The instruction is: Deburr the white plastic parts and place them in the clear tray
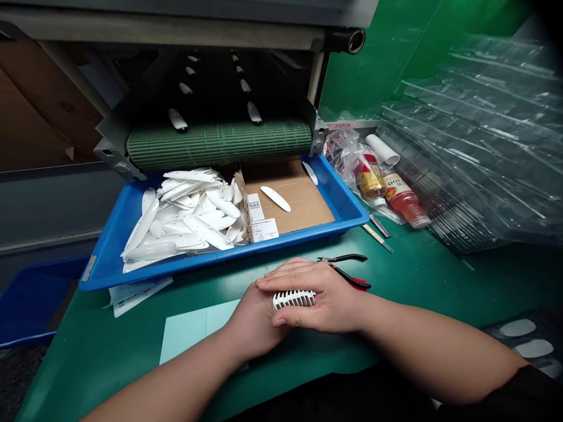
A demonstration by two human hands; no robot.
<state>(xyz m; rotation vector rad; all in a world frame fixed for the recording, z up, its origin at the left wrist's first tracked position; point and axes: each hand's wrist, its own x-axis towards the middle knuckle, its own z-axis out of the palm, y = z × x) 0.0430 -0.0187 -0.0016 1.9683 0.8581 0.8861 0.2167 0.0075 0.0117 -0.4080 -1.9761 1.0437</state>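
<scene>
Above the front of the green table, my two hands are clasped together around a stack of white plastic pieces. Only the ribbed ends of the stack show, in the gap between my right thumb and fingers. My right hand lies over it, fingers stretched across toward the left. My left hand closes on the stack from the other side, most of its fingers hidden behind the right. Just behind my right hand lie cutting pliers with black and red handles. A pale blue sheet lies beneath my left forearm.
A blue tray holds a heap of long white plastic pieces and a cardboard divider. Above it, a green conveyor belt carries more pieces. Bottles, a knife and stacked clear trays are at right.
</scene>
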